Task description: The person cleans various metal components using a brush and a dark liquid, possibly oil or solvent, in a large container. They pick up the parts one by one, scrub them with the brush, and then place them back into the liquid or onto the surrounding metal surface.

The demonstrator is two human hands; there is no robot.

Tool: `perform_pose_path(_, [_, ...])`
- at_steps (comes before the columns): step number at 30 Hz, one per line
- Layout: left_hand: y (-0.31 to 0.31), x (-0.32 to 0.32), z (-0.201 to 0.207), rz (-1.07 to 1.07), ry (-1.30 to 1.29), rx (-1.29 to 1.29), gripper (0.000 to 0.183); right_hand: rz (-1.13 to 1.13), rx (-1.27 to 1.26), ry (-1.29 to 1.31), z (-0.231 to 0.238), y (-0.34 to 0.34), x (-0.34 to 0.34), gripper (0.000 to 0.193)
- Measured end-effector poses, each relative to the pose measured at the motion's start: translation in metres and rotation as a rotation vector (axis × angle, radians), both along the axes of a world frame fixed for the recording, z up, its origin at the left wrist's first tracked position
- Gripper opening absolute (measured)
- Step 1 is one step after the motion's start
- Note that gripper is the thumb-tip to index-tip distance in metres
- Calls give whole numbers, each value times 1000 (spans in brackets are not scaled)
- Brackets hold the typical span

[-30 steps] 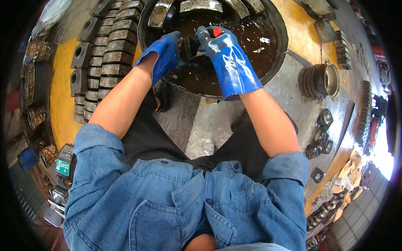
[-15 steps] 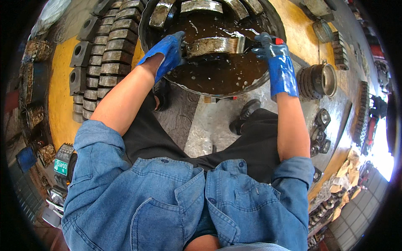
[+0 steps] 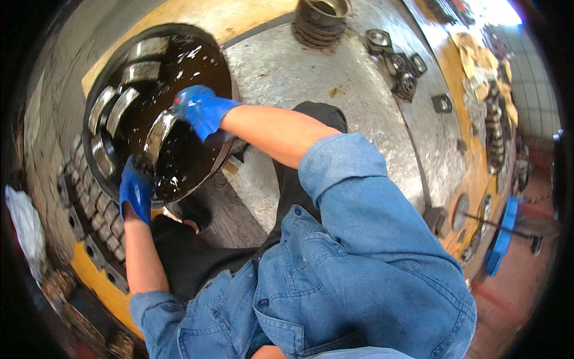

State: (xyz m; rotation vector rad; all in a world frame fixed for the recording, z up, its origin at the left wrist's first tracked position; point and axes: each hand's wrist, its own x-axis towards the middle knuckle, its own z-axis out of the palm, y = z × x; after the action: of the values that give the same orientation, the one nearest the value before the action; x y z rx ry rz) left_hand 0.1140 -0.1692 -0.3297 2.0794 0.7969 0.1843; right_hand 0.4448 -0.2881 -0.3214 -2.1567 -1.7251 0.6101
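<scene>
A wide round basin (image 3: pixel 230 78) of dark brown liquid is at the upper left. In it, a wet curved metal ring (image 3: pixel 160 136) stands tilted between my hands. My left hand (image 3: pixel 137 186), in a blue glove, is closed at the ring's lower end, its fingertips dark and partly hidden by the liquid. My right hand (image 3: pixel 200 107), also gloved in blue, is closed around a brush at the ring's upper end. A bit of red shows at its fingers; the hand is blurred and covers most of the brush.
More curved metal rings (image 3: pixel 142 72) lie along the basin's far and left sides. Dark metal blocks (image 3: pixel 98 254) line up left of it. A ribbed flanged cylinder (image 3: pixel 320 24) stands on the grey metal sheet (image 3: pixel 287 66), with several pistons (image 3: pixel 400 66) to its right.
The view has swung right, so the basin now sits at the upper left. The right hand has moved the brush along the ring; the left hand stays at the ring's other end.
</scene>
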Motion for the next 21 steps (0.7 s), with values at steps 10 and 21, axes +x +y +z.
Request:
perform_pose_path(10, [-8,21,11,-173,-166,-256,48,414,784,582,-16,58,-51,16])
perform_pose_path(21, [-51,-10,103,-94,305,358,55,399,865,87,91,-36,-143,7])
